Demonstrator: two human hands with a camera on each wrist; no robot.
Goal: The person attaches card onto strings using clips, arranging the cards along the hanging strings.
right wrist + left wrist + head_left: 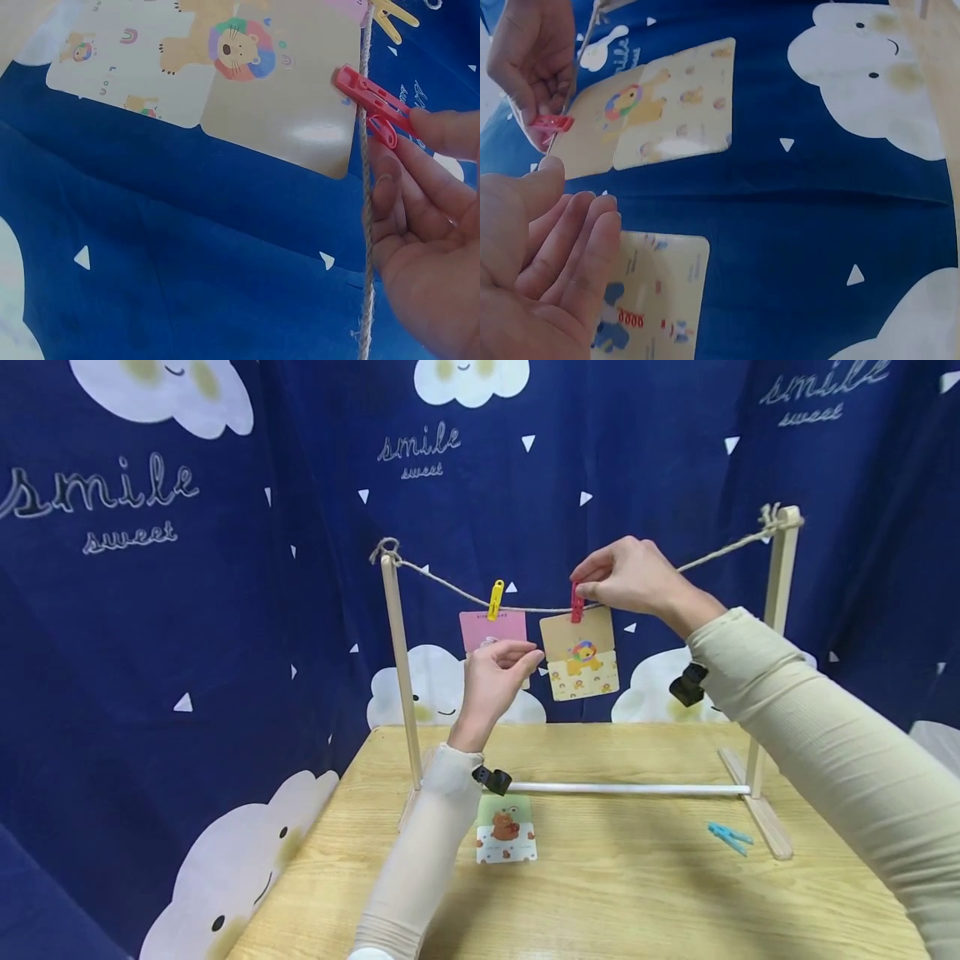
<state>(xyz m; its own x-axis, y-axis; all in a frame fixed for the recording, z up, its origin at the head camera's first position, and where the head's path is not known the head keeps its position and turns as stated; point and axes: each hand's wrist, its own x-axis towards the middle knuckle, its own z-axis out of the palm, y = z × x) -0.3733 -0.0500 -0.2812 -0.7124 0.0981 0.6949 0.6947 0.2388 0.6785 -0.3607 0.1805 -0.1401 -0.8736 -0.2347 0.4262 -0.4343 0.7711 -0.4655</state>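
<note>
My right hand (633,578) pinches the end of a red clothespin (371,101) between thumb and fingers. That pin sits across the twine line (367,225) at the top edge of a tan card with a lion (581,656), which hangs slightly tilted. To its left, my left hand (497,683) has thumb and fingers apart with nothing between them. It is in front of a pink card (510,625) and hides part of it; a yellow clothespin (496,600) fixes that card to the line. The left wrist view shows the lower part of this hanging card (667,300) behind the fingers.
A green and white bear card (506,831) lies on the wooden table (615,877), near the left forearm. At the right is a blue clothespin (730,837). Two wooden posts (780,568) carry the line, joined low down by a white rod (630,789). Behind hangs a dark blue curtain (637,460).
</note>
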